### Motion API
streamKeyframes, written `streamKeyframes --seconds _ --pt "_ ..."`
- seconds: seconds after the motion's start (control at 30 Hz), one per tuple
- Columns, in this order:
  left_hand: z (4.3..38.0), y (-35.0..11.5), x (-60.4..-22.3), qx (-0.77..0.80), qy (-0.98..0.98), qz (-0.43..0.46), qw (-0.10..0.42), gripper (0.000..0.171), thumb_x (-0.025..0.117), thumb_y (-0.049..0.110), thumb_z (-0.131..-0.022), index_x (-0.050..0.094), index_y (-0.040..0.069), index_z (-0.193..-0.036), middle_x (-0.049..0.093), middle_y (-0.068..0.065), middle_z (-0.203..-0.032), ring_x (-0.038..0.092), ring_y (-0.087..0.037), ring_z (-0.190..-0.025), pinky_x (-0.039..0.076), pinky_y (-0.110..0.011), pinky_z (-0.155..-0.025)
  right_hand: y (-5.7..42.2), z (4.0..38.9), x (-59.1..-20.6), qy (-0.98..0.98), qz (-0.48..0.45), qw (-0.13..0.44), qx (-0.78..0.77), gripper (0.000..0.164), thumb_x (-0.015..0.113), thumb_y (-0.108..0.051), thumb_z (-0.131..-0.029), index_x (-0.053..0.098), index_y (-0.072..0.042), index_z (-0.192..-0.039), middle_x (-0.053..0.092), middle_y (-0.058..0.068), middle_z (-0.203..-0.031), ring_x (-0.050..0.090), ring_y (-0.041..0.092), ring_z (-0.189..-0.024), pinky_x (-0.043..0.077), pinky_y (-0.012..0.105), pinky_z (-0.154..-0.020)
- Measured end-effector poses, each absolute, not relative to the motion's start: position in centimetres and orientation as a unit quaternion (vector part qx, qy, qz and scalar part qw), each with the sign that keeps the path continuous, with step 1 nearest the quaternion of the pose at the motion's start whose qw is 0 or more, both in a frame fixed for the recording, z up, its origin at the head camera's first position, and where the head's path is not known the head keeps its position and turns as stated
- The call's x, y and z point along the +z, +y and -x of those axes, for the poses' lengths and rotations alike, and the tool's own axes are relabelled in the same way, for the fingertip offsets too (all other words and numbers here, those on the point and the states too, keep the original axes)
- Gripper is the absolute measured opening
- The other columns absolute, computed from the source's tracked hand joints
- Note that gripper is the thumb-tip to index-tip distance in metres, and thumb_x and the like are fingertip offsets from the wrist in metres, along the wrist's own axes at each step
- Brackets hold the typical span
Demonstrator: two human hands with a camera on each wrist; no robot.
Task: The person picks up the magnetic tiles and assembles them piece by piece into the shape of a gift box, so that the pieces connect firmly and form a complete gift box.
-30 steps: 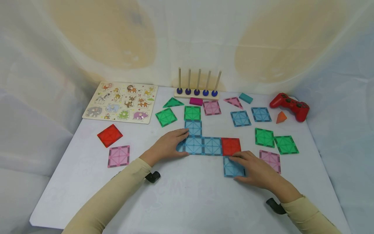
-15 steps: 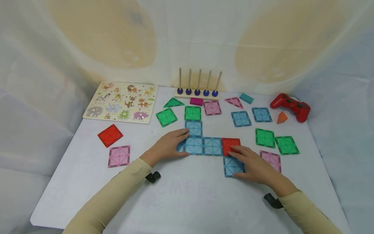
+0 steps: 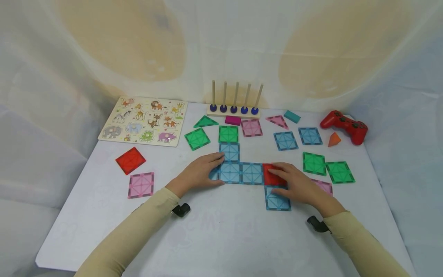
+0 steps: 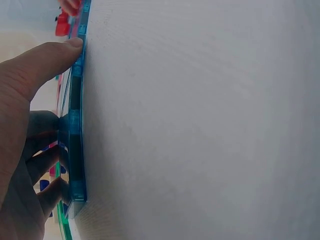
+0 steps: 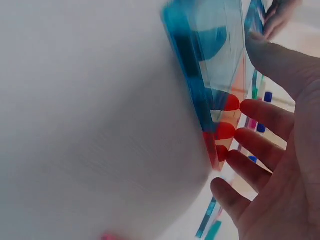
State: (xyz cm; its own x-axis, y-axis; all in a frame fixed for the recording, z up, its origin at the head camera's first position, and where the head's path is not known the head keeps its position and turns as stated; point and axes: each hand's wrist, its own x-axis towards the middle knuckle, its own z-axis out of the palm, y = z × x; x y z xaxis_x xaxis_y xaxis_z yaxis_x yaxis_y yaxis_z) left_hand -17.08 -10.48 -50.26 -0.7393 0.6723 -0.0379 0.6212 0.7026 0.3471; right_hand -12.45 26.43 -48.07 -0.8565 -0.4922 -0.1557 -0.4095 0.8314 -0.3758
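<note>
Square see-through magnetic tiles lie joined on the white table. Under my left hand (image 3: pixel 199 169) is a blue tile (image 3: pixel 213 174) at the left end; the fingers lie over it and the thumb touches its near side. To its right run two more blue tiles, then a red tile (image 3: pixel 266 179), with a blue tile (image 3: pixel 278 204) below that. My right hand (image 3: pixel 299 186) rests its fingertips on the red tile, its thumb on the lower blue one. In the right wrist view, the fingers (image 5: pixel 257 142) are spread across the red tile's face. A green tile (image 3: pixel 228 134) tops the upper blue tile (image 3: pixel 229 151).
Loose tiles lie around: a red one (image 3: pixel 130 160), a pink one (image 3: pixel 141 185), green ones (image 3: pixel 340 172) and blue ones (image 3: pixel 285 141). Along the back are an animal puzzle board (image 3: pixel 143 121), a pegged stand (image 3: pixel 233 110) and a red game controller (image 3: pixel 344 126).
My right hand has slid up and slightly left from the lower blue tile, so its fingers now cover part of the red tile. The left hand has stayed still.
</note>
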Motion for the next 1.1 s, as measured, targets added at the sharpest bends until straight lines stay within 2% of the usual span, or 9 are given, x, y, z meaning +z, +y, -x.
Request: streamKeyframes --seconds 0.13,0.37,0.63,0.93,1.1 --pt "17.0 -10.5 -50.2 0.158 0.920 -0.350 0.084 0.088 0.074 0.054 -0.089 0.041 0.007 -0.155 0.034 -0.007 -0.164 0.032 -0.025 -0.150 0.029 -0.040 -0.121 26.9 14.6 -47.9 0.955 0.210 0.123 -0.168 0.073 0.080 -0.036 -0.089 0.050 -0.012 -0.151 0.039 0.015 -0.156 0.034 0.040 -0.143 0.050 0.058 -0.100" --pt "17.0 -10.5 -50.1 0.157 0.921 -0.346 0.087 0.088 0.075 0.053 -0.088 0.041 0.007 -0.156 0.034 -0.007 -0.164 0.032 -0.026 -0.150 0.029 -0.040 -0.121 28.7 19.1 -47.1 0.962 0.169 0.112 -0.181 0.072 0.079 -0.027 -0.091 0.046 -0.009 -0.152 0.035 0.022 -0.157 0.030 0.045 -0.144 0.038 0.066 -0.109" --pt "16.9 -10.5 -50.2 0.164 0.920 -0.344 0.092 0.088 0.074 0.052 -0.089 0.040 0.007 -0.156 0.033 -0.006 -0.164 0.031 -0.025 -0.151 0.029 -0.040 -0.122 30.5 22.9 -47.0 0.961 0.135 0.157 -0.183 0.076 0.074 -0.025 -0.095 0.035 -0.012 -0.158 0.023 0.023 -0.163 0.021 0.049 -0.146 0.032 0.071 -0.110" --pt "16.9 -10.4 -50.2 0.160 0.921 -0.344 0.089 0.088 0.074 0.054 -0.089 0.039 0.009 -0.157 0.031 -0.004 -0.165 0.029 -0.023 -0.151 0.028 -0.038 -0.122 31.0 25.1 -47.2 0.955 0.159 0.186 -0.169 0.069 0.068 -0.021 -0.098 0.036 -0.013 -0.159 0.020 0.021 -0.166 0.017 0.050 -0.149 0.029 0.072 -0.111" --pt "16.9 -10.4 -50.2 0.160 0.921 -0.342 0.092 0.088 0.073 0.055 -0.089 0.039 0.010 -0.157 0.031 -0.003 -0.165 0.029 -0.022 -0.152 0.027 -0.038 -0.122 30.9 25.4 -47.4 0.955 0.167 0.184 -0.160 0.066 0.072 -0.024 -0.096 0.043 -0.014 -0.156 0.027 0.023 -0.161 0.025 0.049 -0.145 0.033 0.070 -0.109"
